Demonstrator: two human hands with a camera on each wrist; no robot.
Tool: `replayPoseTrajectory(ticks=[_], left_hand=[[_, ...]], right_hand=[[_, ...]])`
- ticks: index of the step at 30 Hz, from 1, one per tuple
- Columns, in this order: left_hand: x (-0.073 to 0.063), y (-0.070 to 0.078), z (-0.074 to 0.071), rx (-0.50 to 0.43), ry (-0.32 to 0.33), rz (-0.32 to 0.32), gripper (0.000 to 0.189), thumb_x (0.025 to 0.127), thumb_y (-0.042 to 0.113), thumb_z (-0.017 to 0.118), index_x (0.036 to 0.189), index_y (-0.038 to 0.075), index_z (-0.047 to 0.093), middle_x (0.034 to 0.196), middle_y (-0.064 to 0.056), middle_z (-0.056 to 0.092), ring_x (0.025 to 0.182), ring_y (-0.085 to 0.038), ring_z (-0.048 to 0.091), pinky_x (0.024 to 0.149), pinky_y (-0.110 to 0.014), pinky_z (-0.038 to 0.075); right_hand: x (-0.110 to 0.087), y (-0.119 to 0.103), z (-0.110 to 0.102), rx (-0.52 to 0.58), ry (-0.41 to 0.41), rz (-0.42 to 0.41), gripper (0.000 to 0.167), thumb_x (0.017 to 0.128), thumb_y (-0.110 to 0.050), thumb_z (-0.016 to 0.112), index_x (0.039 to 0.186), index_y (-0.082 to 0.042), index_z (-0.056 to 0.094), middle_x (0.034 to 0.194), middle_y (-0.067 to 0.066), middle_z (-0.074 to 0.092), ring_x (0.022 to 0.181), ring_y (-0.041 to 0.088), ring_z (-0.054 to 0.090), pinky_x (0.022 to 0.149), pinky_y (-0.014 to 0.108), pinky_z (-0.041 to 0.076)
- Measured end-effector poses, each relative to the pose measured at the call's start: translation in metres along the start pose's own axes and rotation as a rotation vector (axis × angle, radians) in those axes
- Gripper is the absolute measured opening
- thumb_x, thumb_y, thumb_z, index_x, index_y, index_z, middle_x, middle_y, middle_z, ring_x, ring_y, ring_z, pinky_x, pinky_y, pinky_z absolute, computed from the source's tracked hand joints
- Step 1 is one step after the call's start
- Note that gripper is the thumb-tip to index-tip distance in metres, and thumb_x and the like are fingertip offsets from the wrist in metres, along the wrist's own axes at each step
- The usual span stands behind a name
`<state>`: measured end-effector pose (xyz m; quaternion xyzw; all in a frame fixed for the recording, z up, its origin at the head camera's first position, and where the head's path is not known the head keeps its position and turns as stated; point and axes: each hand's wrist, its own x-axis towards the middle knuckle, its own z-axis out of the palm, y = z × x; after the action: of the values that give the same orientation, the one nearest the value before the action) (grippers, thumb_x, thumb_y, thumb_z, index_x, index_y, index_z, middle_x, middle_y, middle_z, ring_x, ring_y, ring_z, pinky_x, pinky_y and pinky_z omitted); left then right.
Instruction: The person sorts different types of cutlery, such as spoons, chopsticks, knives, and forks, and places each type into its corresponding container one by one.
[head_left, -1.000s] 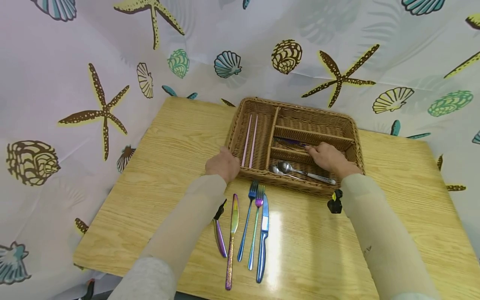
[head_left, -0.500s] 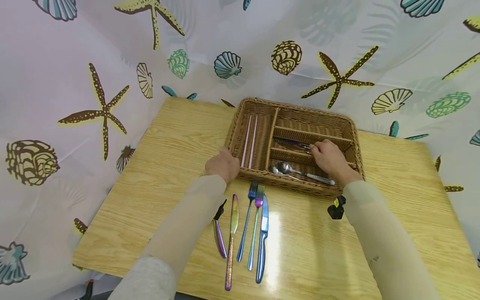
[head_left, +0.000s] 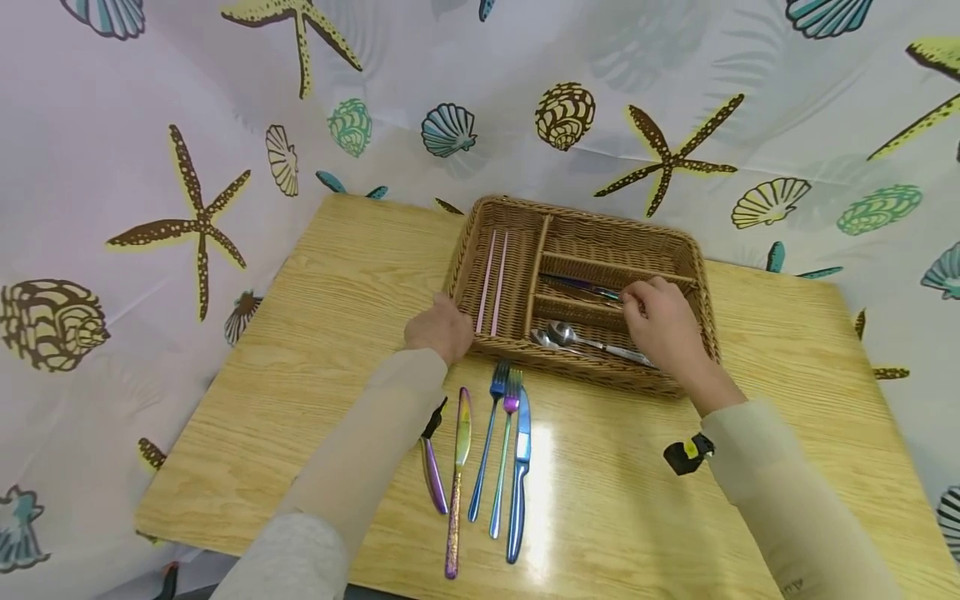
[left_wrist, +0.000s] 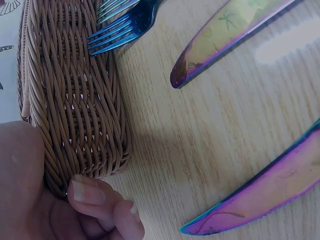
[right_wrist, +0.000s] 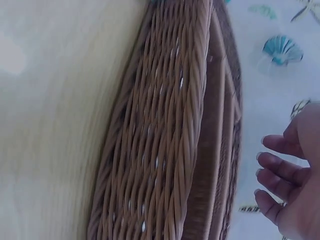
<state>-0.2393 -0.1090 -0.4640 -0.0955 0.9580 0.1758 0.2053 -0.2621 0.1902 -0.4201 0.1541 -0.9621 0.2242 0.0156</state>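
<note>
Brown woven wicker cutlery basket (head_left: 592,369), rectangular with rounded corners, lies flat at the back edge of the worktop, about midway between its back left and back right corners. Left hand (head_left: 439,329) is at the basket's front left corner, fingers bent in against it, gripping. Right hand (head_left: 663,325) is over the right part of the basket, fingers loosely curved and slightly apart, holding nothing; the right wrist view shows the fingertips apart from the wicker rim. Basket contents: two straight pink chopsticks (head_left: 499,284) side by side in the long left compartment; dark purple metal cutlery (head_left: 573,284) in the middle compartment on the right side, its far end hidden by the right hand; in the front compartment, a silver metal spoon with a pale handle (head_left: 562,332) and a second silver spoon (head_left: 542,337) just beside its bowl. Between basket and front edge of the pale wood worktop (head_left: 337,258), left to right: a purple-handled metal knife (head_left: 433,479), partly covered by the left sleeve (head_left: 360,450) in the head view; a gold-bladed knife with speckled purple handle (head_left: 457,482); a shiny blue metal fork (head_left: 487,442); a rainbow-tinted metal fork with purple neck (head_left: 505,454); a blue metal knife (head_left: 521,467). Both forks' tines point at the basket's front wall. Behind the back edge: white cloth printed with shells and starfish (head_left: 510,50).
</note>
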Motion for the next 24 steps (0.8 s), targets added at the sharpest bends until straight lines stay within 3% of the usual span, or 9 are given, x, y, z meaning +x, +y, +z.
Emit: replayPoseTrajectory(ticks=[9,17,24], left_hand=[[0.004,-0.002,0.002,-0.023,-0.004,-0.004,0.065,0.107,0.034,0.023,0.156,-0.006,0.009,0.053,0.0,0.043,0.043,-0.011,0.031,0.045,-0.029,0.031],[0.003,-0.001,0.002,-0.026,0.005,-0.004,0.065,0.107,0.033,0.024,0.156,-0.006,0.01,0.052,0.0,0.042,0.042,-0.011,0.029,0.044,-0.029,0.03],[0.001,0.0,0.0,-0.015,-0.007,0.0,0.066,0.107,0.034,0.023,0.156,-0.006,0.008,0.052,0.0,0.044,0.042,-0.011,0.031,0.045,-0.029,0.032]], right_hand=[[-0.029,-0.033,0.014,0.031,-0.004,-0.078,0.028,0.105,-0.019,0.044,0.106,-0.003,0.067,0.095,0.011,0.059,0.082,0.025,0.051,0.071,0.04,0.04],[-0.055,-0.055,0.034,0.025,-0.114,-0.076,0.021,0.102,-0.021,0.051,0.087,-0.011,0.061,0.078,0.003,0.055,0.065,0.017,0.045,0.059,0.032,0.038],[-0.081,-0.06,0.056,0.075,-0.208,-0.055,0.019,0.101,-0.022,0.057,0.084,-0.014,0.062,0.062,-0.004,0.052,0.051,0.009,0.04,0.05,0.025,0.035]])
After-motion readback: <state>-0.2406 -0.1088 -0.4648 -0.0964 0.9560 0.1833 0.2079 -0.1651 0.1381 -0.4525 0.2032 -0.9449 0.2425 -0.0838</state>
